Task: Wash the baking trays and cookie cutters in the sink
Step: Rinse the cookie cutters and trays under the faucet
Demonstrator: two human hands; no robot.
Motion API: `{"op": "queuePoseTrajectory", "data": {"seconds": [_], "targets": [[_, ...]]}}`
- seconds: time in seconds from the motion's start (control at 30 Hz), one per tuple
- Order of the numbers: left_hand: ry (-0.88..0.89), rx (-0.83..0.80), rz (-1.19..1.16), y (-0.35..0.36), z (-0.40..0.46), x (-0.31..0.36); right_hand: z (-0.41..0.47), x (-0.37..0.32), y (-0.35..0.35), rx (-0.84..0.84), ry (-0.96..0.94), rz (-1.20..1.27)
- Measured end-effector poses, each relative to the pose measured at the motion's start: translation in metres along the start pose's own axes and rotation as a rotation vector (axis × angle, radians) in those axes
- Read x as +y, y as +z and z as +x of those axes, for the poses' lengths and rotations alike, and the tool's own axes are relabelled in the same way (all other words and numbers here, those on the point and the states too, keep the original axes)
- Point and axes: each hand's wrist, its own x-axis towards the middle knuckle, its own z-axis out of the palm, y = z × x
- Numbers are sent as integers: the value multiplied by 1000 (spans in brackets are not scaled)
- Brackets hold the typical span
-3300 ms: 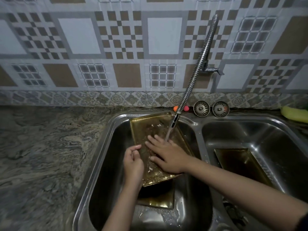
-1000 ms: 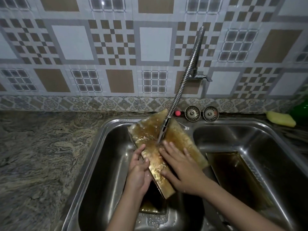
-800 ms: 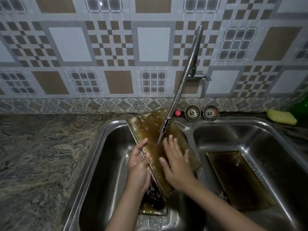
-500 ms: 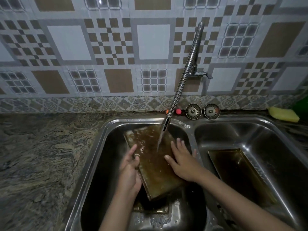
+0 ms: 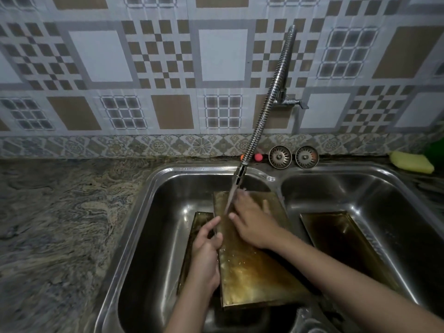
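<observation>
The left hand [image 5: 206,248] grips the left long edge of a gold-coloured baking tray [image 5: 252,267], thumb on top and fingers curled round the rim. The right hand [image 5: 254,222] lies flat on the tray's upper part with fingers spread and nearly straight, pressing on the metal where the water stream [image 5: 229,200] lands; its fingertips are blurred.

The tray sits tilted in the left basin of the double sink [image 5: 153,203], its far end under the flexible faucet [image 5: 266,109]. A second tray [image 5: 197,227] lies beneath it on the basin floor, mostly covered. A third tray [image 5: 341,241] rests in the right basin, well apart from both hands. No cookie cutters are in view.

I judge the tray stiff and fairly light, thin sheet metal, slippery while wet; the raised rim along a long edge is the safest hold, with the flat palm steadying it.

Behind the sink on the surface [image 5: 60,224] stand two sink strainers [image 5: 293,156], and a yellow sponge [image 5: 412,162] lies at the far right. No brand, label or writing can be read anywhere.
</observation>
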Motion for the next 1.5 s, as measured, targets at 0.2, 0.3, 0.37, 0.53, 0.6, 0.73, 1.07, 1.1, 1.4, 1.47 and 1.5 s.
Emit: {"op": "queuePoseTrajectory", "data": {"seconds": [0.2, 0.3, 0.37, 0.53, 0.6, 0.73, 1.07, 1.1, 1.4, 1.47, 1.5], "targets": [[148, 89, -8, -30, 8, 29, -25, 9, 14, 10, -276, 24], [102, 17, 56, -25, 2, 22, -1, 17, 4, 52, 59, 59], [96, -35, 52, -15, 1, 15, 7, 2, 2, 119, 61, 24], [154, 49, 6, -22, 13, 32, -41, -23, 21, 73, -318, -15], [146, 90, 3, -35, 15, 40, -53, -3, 23, 59, -358, -23], [123, 143, 6, -46, 14, 42, -57, 28, 12, 146, -89, 474], [-25, 83, 175, -40, 27, 15, -74, 16, -10, 179, 129, 1652], [-15, 106, 329, -45, 31, 10, -77, 21, -17, 236, 136, 1626], [-187, 194, 1076, -84, 56, -20, -134, 113, -109, 541, 173, 894], [-138, 240, 1174, -87, 60, -23, -134, 133, -103, 484, 271, 547], [-123, 259, 1210, -90, 63, -24, -132, 141, -94, 424, 332, 406]]}}
